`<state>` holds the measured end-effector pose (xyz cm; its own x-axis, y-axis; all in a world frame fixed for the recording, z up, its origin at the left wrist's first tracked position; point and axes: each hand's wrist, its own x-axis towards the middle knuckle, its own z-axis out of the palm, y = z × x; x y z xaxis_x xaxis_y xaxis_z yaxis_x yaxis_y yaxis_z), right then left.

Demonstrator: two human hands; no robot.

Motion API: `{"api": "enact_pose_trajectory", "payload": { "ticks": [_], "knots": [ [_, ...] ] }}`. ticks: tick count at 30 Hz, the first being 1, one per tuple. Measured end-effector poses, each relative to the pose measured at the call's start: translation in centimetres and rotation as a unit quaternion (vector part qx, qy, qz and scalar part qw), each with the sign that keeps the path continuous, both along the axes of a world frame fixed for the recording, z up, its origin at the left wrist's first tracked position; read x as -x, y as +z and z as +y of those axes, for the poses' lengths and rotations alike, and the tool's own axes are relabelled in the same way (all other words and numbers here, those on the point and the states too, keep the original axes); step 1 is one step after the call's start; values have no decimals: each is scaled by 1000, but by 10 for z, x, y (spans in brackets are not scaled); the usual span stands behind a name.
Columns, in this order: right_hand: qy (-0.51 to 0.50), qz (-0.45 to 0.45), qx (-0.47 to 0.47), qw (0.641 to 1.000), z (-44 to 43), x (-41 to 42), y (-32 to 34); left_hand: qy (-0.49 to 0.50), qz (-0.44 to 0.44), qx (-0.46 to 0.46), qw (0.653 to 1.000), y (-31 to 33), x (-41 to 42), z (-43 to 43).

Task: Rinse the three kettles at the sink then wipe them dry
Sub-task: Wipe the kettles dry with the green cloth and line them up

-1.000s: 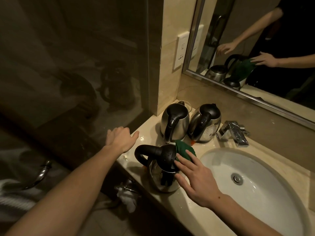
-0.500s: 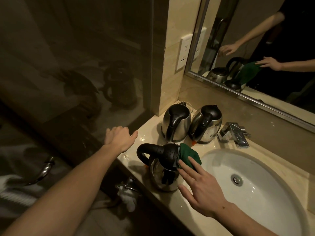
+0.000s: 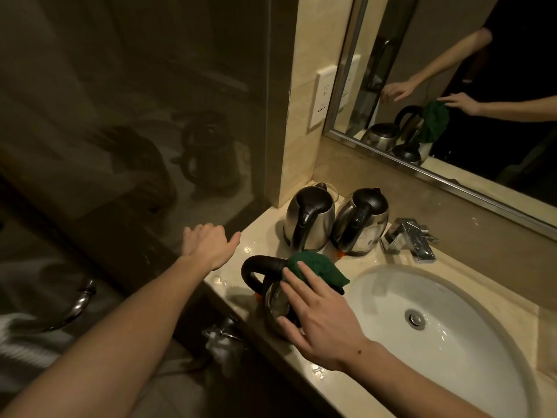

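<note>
The right grip (image 3: 328,324), fingers flat, presses a green cloth (image 3: 322,263) onto the near kettle (image 3: 272,303), hiding its lid. The left grip (image 3: 209,244) hovers slack and empty, its fingertips out of sight.

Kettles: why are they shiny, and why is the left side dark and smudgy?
Head view: dim warm light; the steel kettle by the wall and its neighbour mirror it as glare, and drops on the counter sparkle. Head view, left: the dark glass panel gives only faint, blurry reflections.

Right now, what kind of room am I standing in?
Probably a bathroom, maybe a hotel's: a white sink set in a marble counter with a chrome tap, a framed mirror above it, and a glass partition on the left.
</note>
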<state>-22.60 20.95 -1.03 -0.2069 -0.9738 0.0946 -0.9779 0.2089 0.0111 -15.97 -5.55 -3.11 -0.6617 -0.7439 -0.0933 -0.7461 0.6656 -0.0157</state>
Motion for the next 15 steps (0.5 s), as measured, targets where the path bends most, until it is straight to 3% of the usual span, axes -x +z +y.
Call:
{"api": "enact_pose_trajectory", "payload": {
  "ticks": [4, 10, 15],
  "knots": [
    [-19, 21, -43, 999, -7, 1, -16, 4, -6, -4, 1000, -3, -4, -1],
    [-126, 0, -18, 992, -13, 12, -5, 3, -11, 1, 1000, 1, -8, -3],
    [-72, 10, -25, 997, -11, -14, -11, 4, -10, 1, 1000, 1, -10, -6]
  ]
}}
